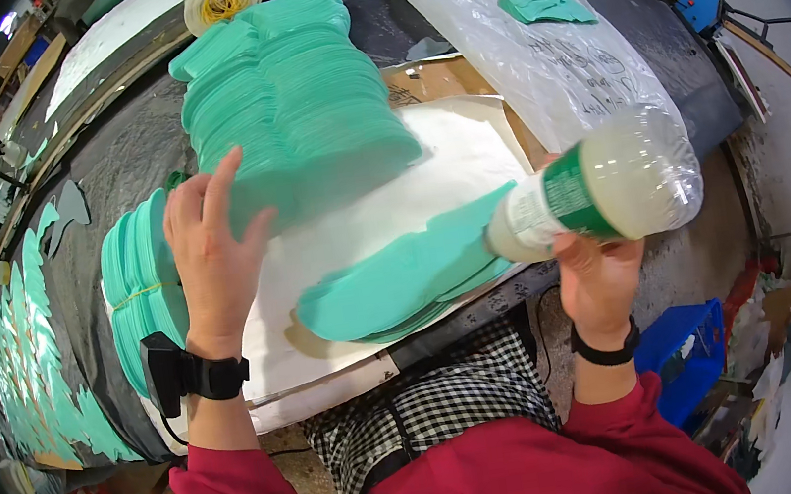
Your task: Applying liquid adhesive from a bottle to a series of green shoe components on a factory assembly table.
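Observation:
My right hand (602, 285) grips a clear plastic bottle (626, 179) with a green and white label. The bottle lies tilted on its side, its narrow end toward the left, over one end of a low pile of green foam insoles (390, 278). My left hand (216, 246) is raised, fingers apart, holding nothing. It hovers between a tall double stack of green insoles (290, 91) and a smaller bundle of them (135, 281) tied with a thin band. White paper (466, 138) lies under the pile. Some blur softens the bottle and the near side of the tall stack.
A clear plastic bag (541, 58) with handwriting lies at the far right, a green piece (545, 3) on it. At the back stands a roll of yellow string (223, 2). Green offcuts (39, 344) spread along the left. A blue crate (695, 357) is on the floor, right.

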`<act>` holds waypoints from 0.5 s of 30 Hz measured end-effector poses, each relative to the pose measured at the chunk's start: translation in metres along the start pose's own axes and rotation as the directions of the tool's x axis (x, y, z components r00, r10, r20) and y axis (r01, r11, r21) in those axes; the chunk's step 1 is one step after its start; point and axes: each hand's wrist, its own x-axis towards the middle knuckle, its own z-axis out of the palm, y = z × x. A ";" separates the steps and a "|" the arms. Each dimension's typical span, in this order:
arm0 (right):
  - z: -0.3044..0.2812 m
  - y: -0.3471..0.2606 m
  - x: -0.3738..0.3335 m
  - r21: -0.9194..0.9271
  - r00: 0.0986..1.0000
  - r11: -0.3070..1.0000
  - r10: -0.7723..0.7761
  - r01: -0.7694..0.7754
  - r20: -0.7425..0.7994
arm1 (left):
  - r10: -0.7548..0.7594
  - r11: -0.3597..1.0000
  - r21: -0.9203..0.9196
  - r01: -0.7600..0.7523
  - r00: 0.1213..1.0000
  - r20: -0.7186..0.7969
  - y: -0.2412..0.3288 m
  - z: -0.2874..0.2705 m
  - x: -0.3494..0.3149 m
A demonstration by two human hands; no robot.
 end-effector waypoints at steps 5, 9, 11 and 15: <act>-0.041 -0.004 0.003 0.036 0.975 0.995 -0.084 0.093 -0.206 | -0.092 0.944 -0.320 0.077 0.995 -0.033 0.006 -0.020 -0.009; -0.082 -0.026 0.009 -0.080 0.929 0.981 -0.192 0.175 -0.318 | -0.222 0.583 -0.741 0.334 0.942 0.250 0.024 -0.051 -0.020; -0.083 -0.040 0.017 0.045 0.910 0.974 -0.189 0.221 -0.369 | -0.245 0.404 -0.769 0.496 0.868 0.431 0.046 -0.066 -0.019; -0.076 -0.052 0.022 -0.017 0.904 0.970 -0.232 0.242 -0.358 | -0.071 0.652 -0.601 0.463 0.826 0.559 0.070 -0.032 -0.028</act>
